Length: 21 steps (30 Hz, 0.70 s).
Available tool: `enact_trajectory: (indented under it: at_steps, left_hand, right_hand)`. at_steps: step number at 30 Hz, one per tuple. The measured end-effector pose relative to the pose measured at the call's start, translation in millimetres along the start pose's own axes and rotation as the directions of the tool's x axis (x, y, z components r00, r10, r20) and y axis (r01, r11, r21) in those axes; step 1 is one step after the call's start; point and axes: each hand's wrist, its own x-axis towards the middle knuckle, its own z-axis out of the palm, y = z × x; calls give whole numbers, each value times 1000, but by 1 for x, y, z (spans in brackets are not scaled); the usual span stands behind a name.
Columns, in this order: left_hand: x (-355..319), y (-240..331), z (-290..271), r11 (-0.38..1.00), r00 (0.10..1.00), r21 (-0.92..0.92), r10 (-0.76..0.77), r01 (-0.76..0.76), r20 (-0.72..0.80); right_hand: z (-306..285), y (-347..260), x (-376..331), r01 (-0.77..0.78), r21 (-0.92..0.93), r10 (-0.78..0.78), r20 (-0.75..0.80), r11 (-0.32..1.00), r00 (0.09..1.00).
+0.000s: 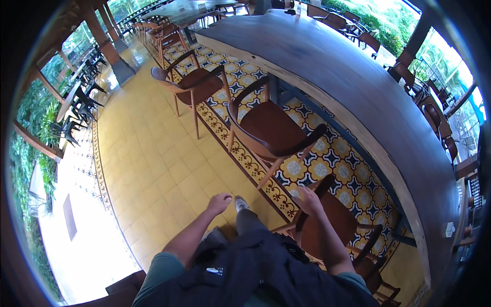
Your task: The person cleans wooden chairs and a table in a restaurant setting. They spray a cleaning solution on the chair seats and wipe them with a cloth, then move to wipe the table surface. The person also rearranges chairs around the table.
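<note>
My left hand (220,203) hangs over the yellow tiled floor with its fingers curled in, and nothing shows in it. My right hand (308,201) is held out over the patterned tiles with fingers partly stretched, holding nothing that I can see. Nearest to it is a wooden armchair (327,227) with a brown seat, its dark back rail just beside the hand; whether they touch I cannot tell. Ahead stands a second armchair (268,125) with a curved back, and beyond it a third (199,84). One shoe (241,204) of mine shows between the hands.
A long dark wooden table (358,77) with a natural edge curves along the right, chairs lined beside it. On the left runs a yellow tiled floor (148,153). Wooden pillars (105,43) and dark metal chairs (84,105) stand farther left. A white item (449,229) lies on the table.
</note>
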Motion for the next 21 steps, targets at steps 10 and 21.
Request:
enact_trajectory:
  at_steps: [10,21]
  left_hand:
    - [182,43,-128,958,946,165,263,-233,-191]
    - [365,95,-217,551,815,609,475,-570,333]
  right_hand:
    - [99,-124,273,-3,-78,3,-6,997,1000]
    - [95,-159,344,-311,-248,355,157,917,922]
